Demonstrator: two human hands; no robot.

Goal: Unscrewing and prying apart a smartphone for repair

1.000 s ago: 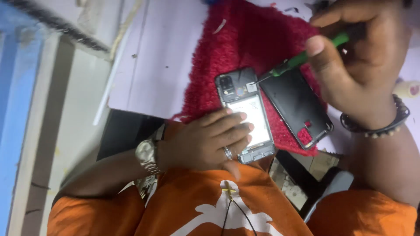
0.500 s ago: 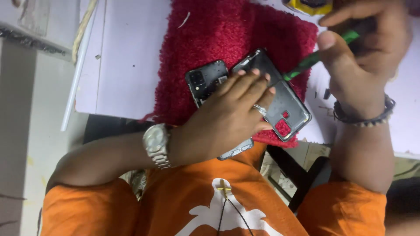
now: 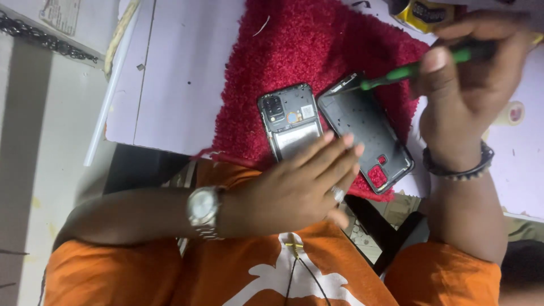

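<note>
Red and fluffy, a small mat [image 3: 317, 51] lies on the pale counter [image 3: 175, 73], and on it we see two parts of a phone side by side. The opened smartphone body [image 3: 286, 116], with its camera module and inner parts uncovered, is at the middle of the view. Just beside it, toward 3 o'clock, lies the black back cover [image 3: 368, 133], inner side up and tilted; near its lower corner it has a red patch.

Our left hand [image 3: 294, 190] comes in from 8 o'clock. Its fingers [image 3: 334, 150] are stretched out nearly flat and close together over the lower end of the phone body; they hold nothing, and we cannot tell if they press on it or only hover. A silver wristwatch [image 3: 203, 211] is on this wrist.

Our right hand [image 3: 470, 85], at 2 o'clock, has the fingers closed around a green-handled screwdriver [image 3: 419, 67]. Its thin tip points toward 9 o'clock and reaches the upper edge of the back cover. A dark bracelet [image 3: 459, 167] circles this wrist.

At 12 o'clock, a yellow and black object [image 3: 422, 14] is cut by the frame. An orange shirt [image 3: 170, 277] fills the bottom.
</note>
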